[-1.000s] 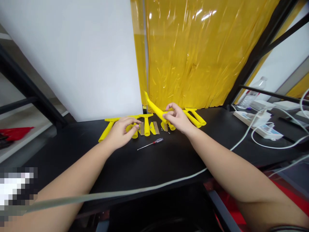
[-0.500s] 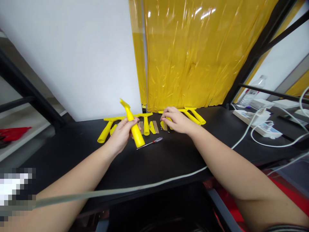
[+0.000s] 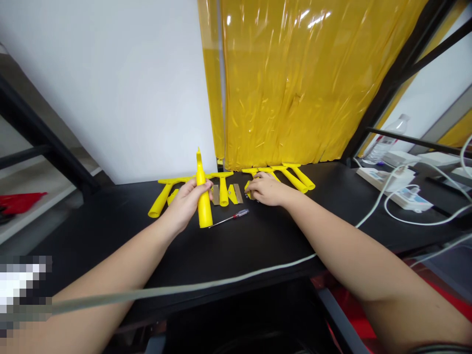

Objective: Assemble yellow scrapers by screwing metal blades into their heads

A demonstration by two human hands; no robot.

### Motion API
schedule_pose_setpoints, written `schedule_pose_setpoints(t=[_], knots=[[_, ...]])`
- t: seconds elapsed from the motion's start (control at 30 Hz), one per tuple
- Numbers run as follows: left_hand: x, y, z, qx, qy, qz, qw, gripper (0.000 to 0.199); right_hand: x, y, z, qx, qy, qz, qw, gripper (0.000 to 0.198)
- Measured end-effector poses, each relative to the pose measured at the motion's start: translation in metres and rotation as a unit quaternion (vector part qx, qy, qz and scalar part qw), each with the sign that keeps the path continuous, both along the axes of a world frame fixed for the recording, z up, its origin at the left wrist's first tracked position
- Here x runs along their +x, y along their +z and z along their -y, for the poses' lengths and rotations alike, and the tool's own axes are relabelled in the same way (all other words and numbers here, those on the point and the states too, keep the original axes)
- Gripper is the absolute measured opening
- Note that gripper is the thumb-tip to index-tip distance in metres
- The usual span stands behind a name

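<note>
My left hand [image 3: 187, 202] is wrapped round a yellow scraper handle [image 3: 204, 204], held upright above the table with its hollow round end down and its head seen edge-on. My right hand [image 3: 266, 189] is low over the tabletop, fingers curled down beside a small yellow plate [image 3: 247, 189]; the fingertips are partly hidden, and what they hold, if anything, does not show. Between my hands lie another T-shaped yellow handle [image 3: 223, 191], a yellow plate with a screw [image 3: 232, 194] and a brownish flat strip [image 3: 239, 193]. A screwdriver [image 3: 236, 215] with a clear grip lies in front of them.
More yellow handles [image 3: 159, 202] lie to the left and others [image 3: 303, 178] to the right. A white cable [image 3: 228, 281] crosses the table's front. White power strips [image 3: 396, 189] and a plastic bottle [image 3: 387, 140] stand at right. A yellow plastic curtain [image 3: 291, 98] hangs behind.
My left hand has turned the handle from a slant to nearly upright, its head now edge-on. My right hand has lowered slightly and its fingers have curled down toward the small parts.
</note>
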State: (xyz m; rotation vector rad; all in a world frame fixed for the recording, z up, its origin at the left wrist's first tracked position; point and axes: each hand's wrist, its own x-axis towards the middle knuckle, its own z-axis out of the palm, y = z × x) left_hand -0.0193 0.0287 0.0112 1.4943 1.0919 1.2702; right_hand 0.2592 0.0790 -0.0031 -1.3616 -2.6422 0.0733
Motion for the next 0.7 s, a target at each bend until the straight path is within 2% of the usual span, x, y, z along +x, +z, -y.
schedule_pose_setpoints(t=[0.4,0.7], knots=[[-0.001,-0.002,-0.001,0.001,-0.021,-0.013,1.000,0.025,-0.001,0.003,0.009,-0.010,0.026,0.022,0.999,0.039],[-0.003,-0.004,-0.003,0.006,-0.028,-0.012,1.000,0.026,-0.006,0.019,0.044,-0.054,0.006,0.081,0.995,0.035]])
